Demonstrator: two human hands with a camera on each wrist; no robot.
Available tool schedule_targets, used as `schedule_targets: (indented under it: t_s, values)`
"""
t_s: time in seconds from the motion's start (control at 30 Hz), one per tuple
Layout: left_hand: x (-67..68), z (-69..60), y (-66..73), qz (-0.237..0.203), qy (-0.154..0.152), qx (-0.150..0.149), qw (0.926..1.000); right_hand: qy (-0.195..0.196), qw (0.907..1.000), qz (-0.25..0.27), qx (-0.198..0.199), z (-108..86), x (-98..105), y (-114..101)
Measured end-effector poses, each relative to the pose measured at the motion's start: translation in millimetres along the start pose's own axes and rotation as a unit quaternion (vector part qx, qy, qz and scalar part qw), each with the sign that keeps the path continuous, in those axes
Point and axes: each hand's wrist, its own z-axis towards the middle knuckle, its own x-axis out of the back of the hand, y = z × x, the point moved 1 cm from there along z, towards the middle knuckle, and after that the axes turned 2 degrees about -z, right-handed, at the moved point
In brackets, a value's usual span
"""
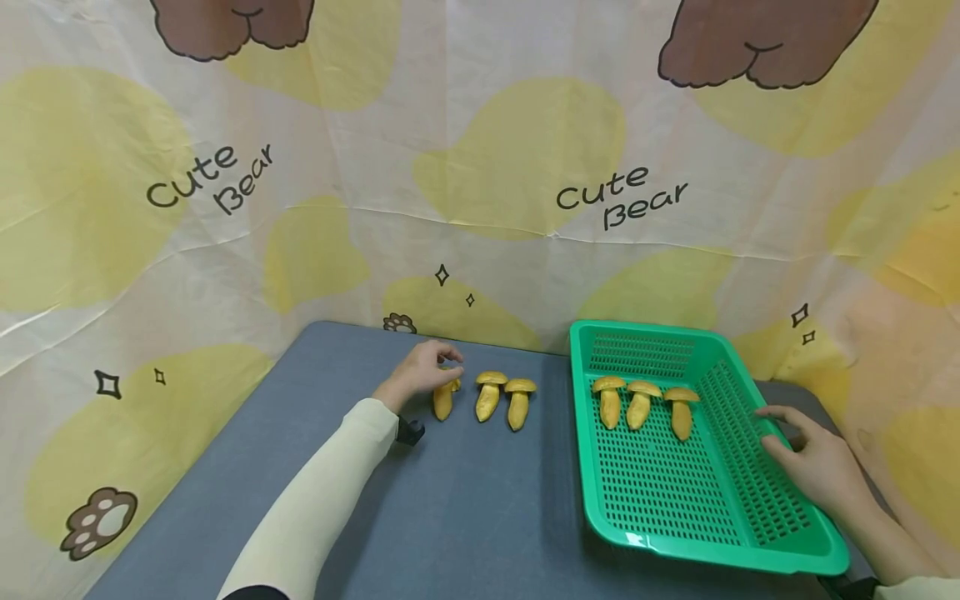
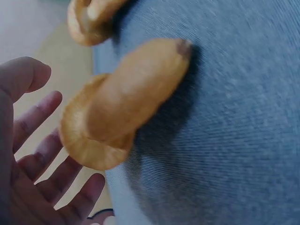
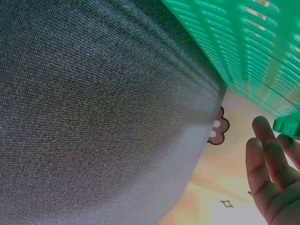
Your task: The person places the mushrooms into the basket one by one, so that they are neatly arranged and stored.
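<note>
My left hand [image 1: 429, 365] is over the leftmost yellow mushroom [image 1: 443, 402] on the grey table. In the left wrist view its fingers are spread around the cap of that mushroom [image 2: 136, 89], not gripping it. Two more mushrooms lie to its right, a middle one [image 1: 487, 400] and a right one [image 1: 517, 408]. A green perforated basket [image 1: 720, 554] holds three mushrooms, left [image 1: 610, 408], centre [image 1: 639, 408] and right [image 1: 681, 418]. At the basket's right rim is my right hand [image 1: 821, 462], fingers relaxed; contact with the rim is unclear.
The grey table [image 1: 465, 508] runs up to a patterned cloth [image 1: 480, 167] at the back and sides. The basket stands on the table's right part, its walls raised around the mushrooms.
</note>
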Motion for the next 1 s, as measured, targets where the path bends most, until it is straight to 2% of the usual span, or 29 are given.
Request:
schedule_targets:
  t_s: [0.37, 0.67, 1.0]
  values:
    - [-6.5, 2.9, -7.4, -0.009, -0.006, 0.019, 0.9998, -0.012, 0.9999, 0.008, -0.009, -1.2, -0.7, 0.3]
    - [-6.8, 2.7, -8.2, -0.02, -0.018, 0.036, 0.999, -0.002, 0.9999, 0.013, -0.006, -0.6, -2.9, 1.5]
    - [-6.5, 5.1, -9.8, -0.02, -0.029, 0.028, 0.999, -0.001, 0.9998, 0.018, -0.003, 0.6, 0.3, 1.1]
